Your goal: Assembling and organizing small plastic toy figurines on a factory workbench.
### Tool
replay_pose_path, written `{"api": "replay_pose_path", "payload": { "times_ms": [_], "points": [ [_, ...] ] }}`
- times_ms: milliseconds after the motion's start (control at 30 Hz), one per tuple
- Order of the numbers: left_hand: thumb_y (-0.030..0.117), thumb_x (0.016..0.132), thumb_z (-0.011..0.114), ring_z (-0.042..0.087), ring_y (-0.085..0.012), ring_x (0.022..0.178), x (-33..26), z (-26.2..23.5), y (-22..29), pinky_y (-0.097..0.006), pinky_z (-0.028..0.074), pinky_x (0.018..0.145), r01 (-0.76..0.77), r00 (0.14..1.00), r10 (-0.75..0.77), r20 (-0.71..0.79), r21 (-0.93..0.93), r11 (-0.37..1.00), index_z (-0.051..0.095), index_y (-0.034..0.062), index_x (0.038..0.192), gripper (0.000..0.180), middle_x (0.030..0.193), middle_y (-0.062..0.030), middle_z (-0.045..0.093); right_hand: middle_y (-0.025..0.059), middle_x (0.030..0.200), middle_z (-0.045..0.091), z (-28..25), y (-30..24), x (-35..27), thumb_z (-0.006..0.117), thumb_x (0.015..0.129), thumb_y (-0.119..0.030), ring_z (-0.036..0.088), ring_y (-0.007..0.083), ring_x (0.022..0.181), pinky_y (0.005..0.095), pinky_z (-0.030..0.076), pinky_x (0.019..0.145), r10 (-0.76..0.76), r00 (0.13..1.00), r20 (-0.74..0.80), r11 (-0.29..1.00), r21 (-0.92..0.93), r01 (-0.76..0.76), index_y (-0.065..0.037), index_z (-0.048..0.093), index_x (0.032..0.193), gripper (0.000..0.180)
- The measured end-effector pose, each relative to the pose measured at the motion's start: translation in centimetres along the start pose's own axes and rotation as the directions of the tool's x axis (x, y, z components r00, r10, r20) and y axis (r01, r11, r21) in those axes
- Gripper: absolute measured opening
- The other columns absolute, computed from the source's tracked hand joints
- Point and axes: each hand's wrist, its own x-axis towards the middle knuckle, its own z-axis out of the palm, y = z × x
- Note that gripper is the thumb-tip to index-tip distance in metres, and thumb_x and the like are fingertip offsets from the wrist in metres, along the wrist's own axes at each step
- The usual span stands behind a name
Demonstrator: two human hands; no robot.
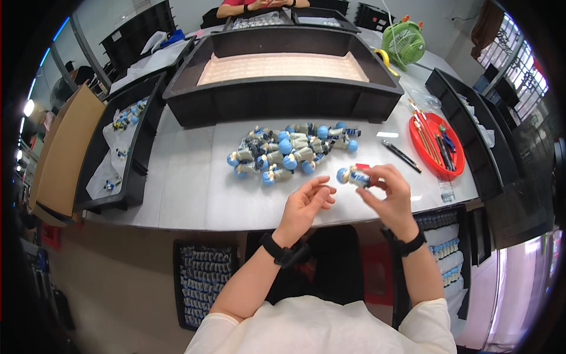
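Between the thumb and fingers of my right hand (388, 192) is a small figurine (356, 176) with a blue, ball-like head and a pale body with dark blue markings. It is held sideways above the table, its head toward my left hand. My left hand (308, 203) hovers just beside it, fingers apart and curled a little, holding nothing. Beyond both hands lies a loose pile of similar figurines (289, 147), blue heads pointing various ways. A small red piece (362, 166) shows just behind the held figurine; what it is I cannot tell.
A large black tray (283, 100) with a pale lining stands behind the pile. To the right are a black pen (401, 156) and a red basket (454, 172) of brushes. Black trays flank the table (183, 200); a green fan (404, 44) and another person's hands (265, 5) are farther back.
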Motion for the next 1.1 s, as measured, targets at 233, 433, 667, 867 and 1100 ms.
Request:
{"api": "replay_pose_path", "payload": {
  "times_ms": [233,433,667,867,1100],
  "points": [
    [0.014,0.087,0.054,0.055,-0.0103,0.081,0.0,0.1,-0.3,-0.022,0.046,0.070,-0.035,0.998,0.033,-0.061,-0.042,0.998,0.050,0.0002,0.108,0.025,0.092,-0.0065,0.058,0.0085,0.095,0.051,3.7,1.9,-3.9,0.072,0.061,0.005,0.055,0.0166,0.087,0.0254,0.049,0.072,-0.129,0.981,-0.146,0.972,0.175,0.154,-0.004,0.057,0.099,0.042],
    [0.010,0.087,0.053,0.054,-0.0093,0.083,-0.3,0.2,-0.5,-0.023,0.046,0.073,-0.113,0.984,0.112,-0.137,-0.004,0.994,0.051,0.0000,0.107,0.023,0.096,-0.0046,0.057,0.0119,0.100,0.054,3.2,2.9,-3.4,0.056,0.085,-0.015,0.058,0.0136,0.080,0.0215,0.048,0.065,0.351,0.910,0.219,0.661,0.630,-0.406,0.004,0.049,0.111,0.033],
    [0.006,0.086,0.053,0.054,-0.0103,0.091,-0.5,0.3,0.0,-0.024,0.046,0.077,-0.135,0.984,0.134,-0.118,-0.002,0.991,0.051,-0.0004,0.112,0.028,0.105,-0.0055,0.056,0.0102,0.095,0.056,3.0,2.7,-3.3,0.060,0.082,-0.012,0.059,0.0136,0.080,0.0223,0.049,0.067,0.372,0.890,0.262,0.642,0.621,-0.451,0.001,0.047,0.115,0.037],
    [0.004,0.086,0.051,0.053,-0.0119,0.098,-0.5,0.3,-0.7,-0.025,0.043,0.084,-0.115,0.991,0.121,-0.054,0.100,0.988,0.054,0.0003,0.111,0.026,0.108,-0.0073,0.056,0.0078,0.104,0.053,3.0,3.3,-3.8,0.071,0.066,0.003,0.052,0.0145,0.097,0.0253,0.047,0.080,0.340,0.932,0.122,0.686,0.646,-0.335,-0.001,0.047,0.114,0.054],
    [0.007,0.089,0.047,0.054,-0.0124,0.094,-0.1,0.2,-0.3,-0.026,0.047,0.083,-0.024,0.993,0.024,-0.112,0.006,1.000,0.051,-0.0025,0.112,0.025,0.108,-0.0087,0.053,0.0087,0.101,0.054,2.8,3.4,-3.8,0.070,0.066,0.005,0.055,0.0153,0.093,0.0268,0.048,0.081,0.269,0.952,0.148,0.665,0.686,-0.295,0.000,0.047,0.115,0.054]
  ]
}}
